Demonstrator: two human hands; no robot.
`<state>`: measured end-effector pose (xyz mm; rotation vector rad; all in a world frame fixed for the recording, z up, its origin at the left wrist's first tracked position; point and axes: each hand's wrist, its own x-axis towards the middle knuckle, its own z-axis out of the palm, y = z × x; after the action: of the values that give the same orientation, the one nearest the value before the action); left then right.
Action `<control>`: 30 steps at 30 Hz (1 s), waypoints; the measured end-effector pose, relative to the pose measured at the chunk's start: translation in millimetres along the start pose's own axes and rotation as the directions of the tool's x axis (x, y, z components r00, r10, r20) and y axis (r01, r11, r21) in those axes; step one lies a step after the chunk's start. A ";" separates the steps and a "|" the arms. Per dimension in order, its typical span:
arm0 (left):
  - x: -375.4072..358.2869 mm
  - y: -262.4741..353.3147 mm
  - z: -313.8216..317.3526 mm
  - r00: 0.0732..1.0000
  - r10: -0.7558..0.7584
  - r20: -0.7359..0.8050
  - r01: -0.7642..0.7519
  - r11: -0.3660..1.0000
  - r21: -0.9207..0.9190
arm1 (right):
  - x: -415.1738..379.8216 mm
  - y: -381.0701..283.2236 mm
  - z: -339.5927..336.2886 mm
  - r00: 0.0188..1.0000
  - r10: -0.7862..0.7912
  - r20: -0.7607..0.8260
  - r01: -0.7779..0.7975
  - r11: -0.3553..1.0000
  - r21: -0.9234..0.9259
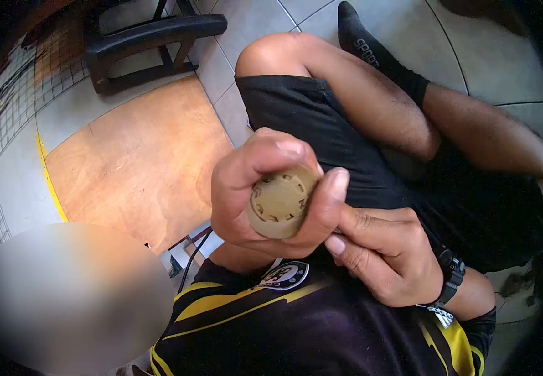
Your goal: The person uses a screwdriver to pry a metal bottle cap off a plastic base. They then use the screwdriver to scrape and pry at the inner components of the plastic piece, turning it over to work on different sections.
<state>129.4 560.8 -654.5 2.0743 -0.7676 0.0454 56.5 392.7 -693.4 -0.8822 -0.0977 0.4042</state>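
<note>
My left hand (234, 188) is wrapped round a beige, roughly cylindrical piece (278, 199), its round end turned up toward me. Small dark notches form a ring on that end face, and the rest of the piece is hidden in the fist. My right hand (384, 250) is closed in a pinch just to the right, its fingertips against the left thumb. Only a sliver of something thin and dark shows between the pinching fingers, too little to name. A black watch sits on the right wrist.
A tan wooden board (140, 156) lies on the tiled floor at left, with a yellow strip (51, 178) along its edge. Beyond it stands a black plastic stool (152, 47). My folded legs in black shorts (309, 125) fill the upper right. A blurred patch covers the lower left.
</note>
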 end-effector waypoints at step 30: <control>25.9 3.3 1.9 0.839 0.002 0.544 0.120 0.975 -0.189 | -15.8 7.0 -55.3 0.942 -0.141 0.305 0.206 0.960 -0.190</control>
<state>148.0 545.0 -645.2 1.9073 -0.9923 -0.6643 53.6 350.2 -732.7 -1.0181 -0.4964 0.3578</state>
